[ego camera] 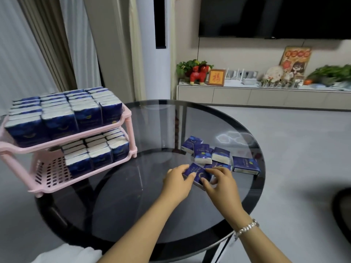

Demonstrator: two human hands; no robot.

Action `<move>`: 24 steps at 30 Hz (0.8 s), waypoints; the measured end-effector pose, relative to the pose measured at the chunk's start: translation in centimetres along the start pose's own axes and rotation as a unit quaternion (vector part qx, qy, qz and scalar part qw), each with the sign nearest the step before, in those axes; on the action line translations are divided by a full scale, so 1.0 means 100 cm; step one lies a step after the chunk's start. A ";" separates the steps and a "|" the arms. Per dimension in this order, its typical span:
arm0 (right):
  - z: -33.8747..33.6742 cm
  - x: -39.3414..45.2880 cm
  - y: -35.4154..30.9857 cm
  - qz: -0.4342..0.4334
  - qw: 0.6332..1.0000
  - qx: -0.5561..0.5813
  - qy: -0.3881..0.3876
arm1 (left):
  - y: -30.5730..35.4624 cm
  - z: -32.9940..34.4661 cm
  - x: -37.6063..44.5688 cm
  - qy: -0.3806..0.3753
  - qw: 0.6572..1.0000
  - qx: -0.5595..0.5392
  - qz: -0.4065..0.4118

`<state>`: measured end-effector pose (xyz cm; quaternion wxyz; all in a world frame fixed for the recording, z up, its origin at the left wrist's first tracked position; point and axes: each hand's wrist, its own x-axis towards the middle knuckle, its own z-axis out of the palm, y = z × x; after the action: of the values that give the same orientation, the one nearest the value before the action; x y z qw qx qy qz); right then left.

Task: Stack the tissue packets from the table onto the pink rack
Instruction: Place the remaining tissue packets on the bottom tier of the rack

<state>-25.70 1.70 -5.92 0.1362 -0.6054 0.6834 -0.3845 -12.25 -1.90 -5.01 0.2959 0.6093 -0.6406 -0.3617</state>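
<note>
Several dark blue tissue packets [209,154] lie loose on the round glass table [144,186], right of centre. Both hands grip the nearest packet [198,174] between them: my left hand [177,182] at its left end, my right hand [221,184] at its right end. The two-tier pink rack [47,173] stands at the table's left. Its upper shelf is packed with upright packets [62,114]. On the lower shelf, packets [96,152] fill the right part and bare pink grid shows at the left.
The table has a dark rim [260,168] near the loose packets. Beyond it are a grey floor, a low cabinet [266,95] with ornaments, a wall television and curtains behind the rack. A dark rounded object [341,209] sits at the right edge.
</note>
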 end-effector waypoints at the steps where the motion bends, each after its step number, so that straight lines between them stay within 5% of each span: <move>1: 0.001 0.000 -0.001 -0.003 1.000 0.010 0.003 | 0.000 0.001 0.002 0.003 1.000 -0.019 0.000; 11: 0.003 0.018 -0.015 -0.019 0.989 0.146 0.030 | -0.001 -0.023 0.005 -0.011 0.964 -0.261 -0.046; 16: -0.015 0.061 -0.021 -0.030 0.998 0.011 0.062 | -0.005 -0.033 0.011 0.049 0.936 -0.338 -0.081; 19: -0.026 0.086 -0.024 -0.036 0.987 -0.143 -0.056 | -0.007 -0.035 0.014 0.072 0.918 -0.378 -0.092; 24: -0.034 0.105 -0.039 -0.027 0.944 -0.210 -0.255 | -0.011 -0.035 0.019 0.064 0.912 -0.394 -0.093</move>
<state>-27.53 -6.74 1.95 0.1651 -0.7158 0.6750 -0.0689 -8.86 -4.14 -4.05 0.5173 0.5220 -0.3657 -0.5711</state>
